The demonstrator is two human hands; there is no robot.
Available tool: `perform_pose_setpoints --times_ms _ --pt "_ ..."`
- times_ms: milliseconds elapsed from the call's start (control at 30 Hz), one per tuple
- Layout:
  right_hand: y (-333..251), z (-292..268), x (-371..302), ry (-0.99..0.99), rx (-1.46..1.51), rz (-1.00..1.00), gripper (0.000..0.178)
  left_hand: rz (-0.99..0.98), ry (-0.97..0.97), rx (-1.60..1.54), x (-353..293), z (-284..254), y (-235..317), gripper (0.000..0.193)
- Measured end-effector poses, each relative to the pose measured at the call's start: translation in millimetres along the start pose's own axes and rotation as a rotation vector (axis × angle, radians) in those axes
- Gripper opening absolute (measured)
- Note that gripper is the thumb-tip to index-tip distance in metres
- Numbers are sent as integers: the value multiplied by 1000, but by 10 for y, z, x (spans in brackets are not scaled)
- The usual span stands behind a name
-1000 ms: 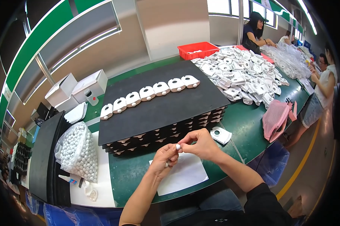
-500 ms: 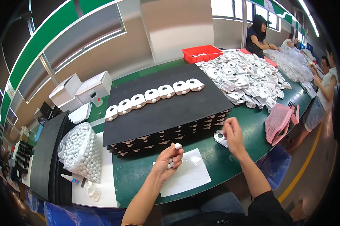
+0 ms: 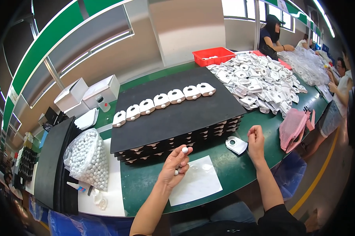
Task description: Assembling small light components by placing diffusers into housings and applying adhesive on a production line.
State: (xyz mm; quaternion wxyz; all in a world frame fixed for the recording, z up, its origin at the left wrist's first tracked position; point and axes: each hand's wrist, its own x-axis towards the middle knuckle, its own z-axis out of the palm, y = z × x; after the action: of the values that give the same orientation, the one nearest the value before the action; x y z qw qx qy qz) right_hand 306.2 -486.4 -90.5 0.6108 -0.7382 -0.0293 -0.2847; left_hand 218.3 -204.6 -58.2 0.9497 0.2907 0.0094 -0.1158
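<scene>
My left hand (image 3: 175, 167) is raised over the near edge of the bench, its fingers closed. Thumb and forefinger pinch a small white ball (image 3: 185, 150), and at least one more ball (image 3: 176, 172) shows lower in the curled fingers. My right hand (image 3: 256, 142) hovers at the right with fingers curled together; whatever they may hold is hidden. Just left of it, a white plastic housing with a round dark-rimmed hole (image 3: 236, 145) lies on the green bench, apart from the hand. Beneath my left hand lies a white sheet (image 3: 199, 181).
Black boards (image 3: 177, 124) are stacked with housings between them; a row of housings (image 3: 161, 101) tops the stack. A bag of white balls (image 3: 89, 157) stands left. A housing heap (image 3: 260, 80), red bin (image 3: 213, 57) and pink bag (image 3: 296, 128) lie right. Other people sit beyond.
My right hand has moved right, off the single housing, which now shows whole. The left hand keeps its pinch on the ball and has barely moved. The whole view has shifted slightly.
</scene>
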Motion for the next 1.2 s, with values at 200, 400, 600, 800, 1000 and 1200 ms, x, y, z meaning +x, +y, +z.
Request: perform_pose_setpoints --times_ms 200,400,600,800,1000,1200 --pt "-5 -71 4 -141 -127 -3 11 21 -15 -26 2 -7 12 19" --pt "-19 -11 -25 -146 -179 11 7 23 -14 -43 -11 30 16 19" --pt "-35 -35 -72 -257 -397 -139 18 18 6 -50 -31 41 2 14" --pt "-25 2 -86 -247 -385 -168 16 31 25 -33 -74 77 40 11" --pt "-408 82 -95 -51 -170 -408 14 34 -12 102 54 85 -80 18" --pt "-1138 500 -103 -472 146 -608 33 40 -4 253 285 575 -68 22"
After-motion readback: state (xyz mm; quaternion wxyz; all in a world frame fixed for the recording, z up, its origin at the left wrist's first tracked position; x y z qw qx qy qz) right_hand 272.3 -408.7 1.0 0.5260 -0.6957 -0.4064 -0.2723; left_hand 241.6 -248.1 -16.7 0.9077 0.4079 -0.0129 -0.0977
